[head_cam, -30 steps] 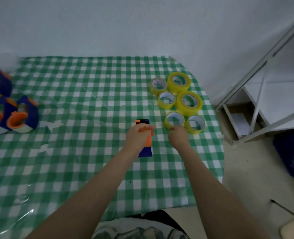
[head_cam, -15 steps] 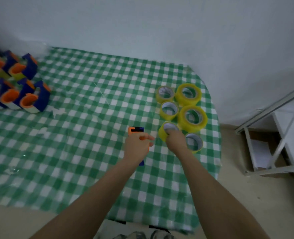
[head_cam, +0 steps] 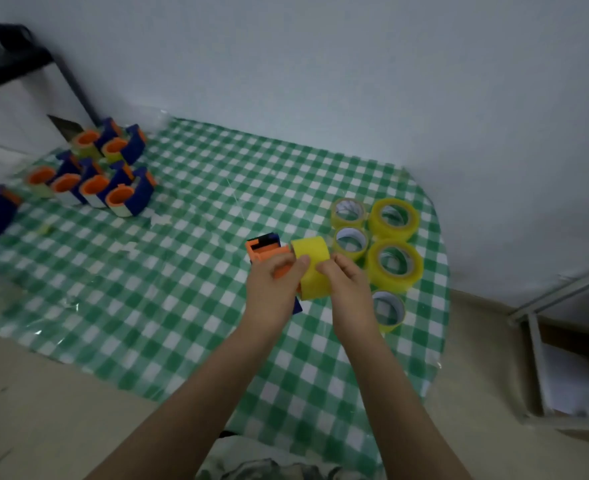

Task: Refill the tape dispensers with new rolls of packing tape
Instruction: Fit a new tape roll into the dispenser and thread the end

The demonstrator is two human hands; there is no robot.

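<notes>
My left hand (head_cam: 270, 287) grips an orange and blue tape dispenser (head_cam: 265, 249) above the green checked table (head_cam: 182, 271). My right hand (head_cam: 346, 284) holds a yellow tape roll (head_cam: 312, 263) on its edge, pressed against the dispenser's right side. My left thumb touches the roll too. Several more yellow rolls (head_cam: 393, 263) lie flat on the table just right of my hands.
A cluster of several blue and orange dispensers with rolls in them (head_cam: 113, 188) stands at the table's far left. A wall runs behind the table. A white metal rack (head_cam: 559, 341) stands on the floor to the right. The table's near edge (head_cam: 113, 372) is close to me.
My right hand picked a yellow roll up from the group and brought it left against the dispenser. The left hand raised the dispenser slightly. The camera swung left.
</notes>
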